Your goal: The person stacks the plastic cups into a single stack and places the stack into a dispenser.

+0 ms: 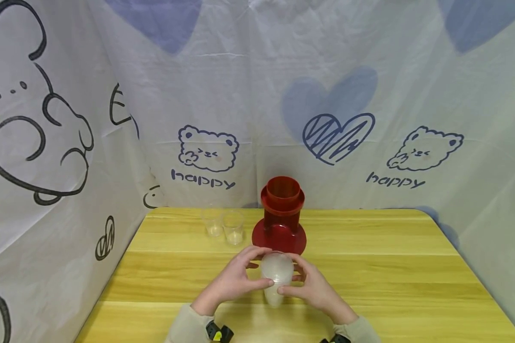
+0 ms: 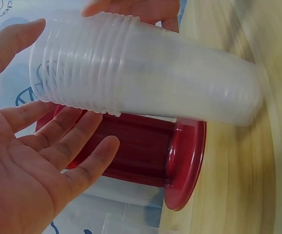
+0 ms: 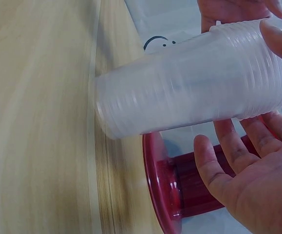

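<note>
A stack of nested clear plastic cups [image 1: 276, 269] stands in front of me at the near middle of the table, its ribbed rims uppermost. My left hand [image 1: 236, 281] holds the stack's upper part from the left, with the thumb near the top rim and fingers reaching round the far side. From the right, my right hand [image 1: 316, 287] grips the same rims, thumb in front and fingers behind. In the left wrist view the smooth lower part of the cups [image 2: 189, 78] slopes down to the wood, below both hands.
Just beyond the stack rises a red cylindrical stand [image 1: 282, 216] with a collar and a round base. Two single clear cups [image 1: 233, 234] are to its left on the wooden table [image 1: 369, 267]. A printed white cloth [image 1: 266, 105] hangs behind the table and along its sides.
</note>
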The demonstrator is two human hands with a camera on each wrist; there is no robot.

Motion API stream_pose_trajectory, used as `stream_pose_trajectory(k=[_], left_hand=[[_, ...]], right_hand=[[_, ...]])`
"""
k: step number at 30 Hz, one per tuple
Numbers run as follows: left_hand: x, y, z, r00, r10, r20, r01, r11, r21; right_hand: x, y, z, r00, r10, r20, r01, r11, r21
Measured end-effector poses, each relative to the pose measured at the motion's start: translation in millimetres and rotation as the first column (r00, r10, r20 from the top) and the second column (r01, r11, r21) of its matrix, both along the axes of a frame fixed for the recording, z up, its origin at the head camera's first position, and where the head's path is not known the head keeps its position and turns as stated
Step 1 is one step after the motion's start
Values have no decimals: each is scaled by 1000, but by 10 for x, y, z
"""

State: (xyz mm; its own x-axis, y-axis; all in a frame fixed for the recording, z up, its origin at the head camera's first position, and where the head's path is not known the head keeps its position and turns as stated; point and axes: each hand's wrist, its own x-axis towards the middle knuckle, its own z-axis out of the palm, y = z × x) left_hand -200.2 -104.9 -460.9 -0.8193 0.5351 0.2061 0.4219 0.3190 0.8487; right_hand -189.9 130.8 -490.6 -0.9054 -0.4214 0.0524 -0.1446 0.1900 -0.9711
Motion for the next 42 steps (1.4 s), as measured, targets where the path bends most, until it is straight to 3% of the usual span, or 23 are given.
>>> stream_pose_trajectory(k=[11,32,37,42], left_hand=[[13,5,-41,999,11,34,-10,1000,-20],[46,2,-129,1000,12,7,-12,1000,-5],[54,-35,-177,999,35,10,-36,999,41],[18,-117,-213,993,103,62,-113,979,173]], right_hand=[[-8,2,-6,1000,8,4,-8,1000,-11],[-7,0,-15,1000,-2,4,1,1000,11],[10,-8,-2,1000,0,-3,0,1000,-2],[20,-13,0,1000,-4,11,5,1000,-25]])
